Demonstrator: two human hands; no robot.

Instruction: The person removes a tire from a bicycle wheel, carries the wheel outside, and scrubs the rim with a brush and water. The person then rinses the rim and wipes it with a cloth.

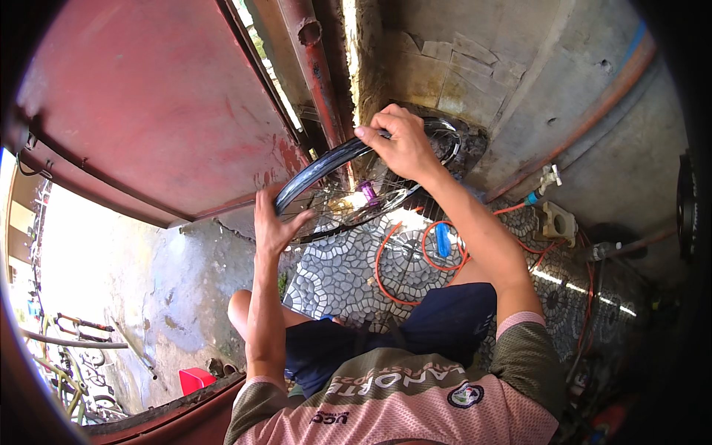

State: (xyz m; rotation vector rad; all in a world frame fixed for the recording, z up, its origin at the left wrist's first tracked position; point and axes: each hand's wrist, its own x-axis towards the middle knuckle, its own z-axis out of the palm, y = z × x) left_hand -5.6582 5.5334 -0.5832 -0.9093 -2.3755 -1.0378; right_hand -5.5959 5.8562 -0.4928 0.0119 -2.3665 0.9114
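A bicycle wheel point(317, 172) with a black rim, thin spokes and a purple hub point(368, 194) is tilted in front of me above the tiled floor. My right hand point(404, 147) is closed over the wheel's upper edge, with its thumb on the near side. At the wheel's left edge, my left hand point(274, 228) straddles the rim, thumb inside and fingers outside. The left fingers are slightly blurred. Part of the wheel's far side is hidden behind my right hand and forearm.
An orange hose point(380, 259) loops over the patterned tiles beside a blue object point(443, 240). A tap point(549, 178) stands at the right wall. To the left are a red metal gate point(163, 111) and a red container point(196, 380); bicycle parts point(78, 363) lie farther out.
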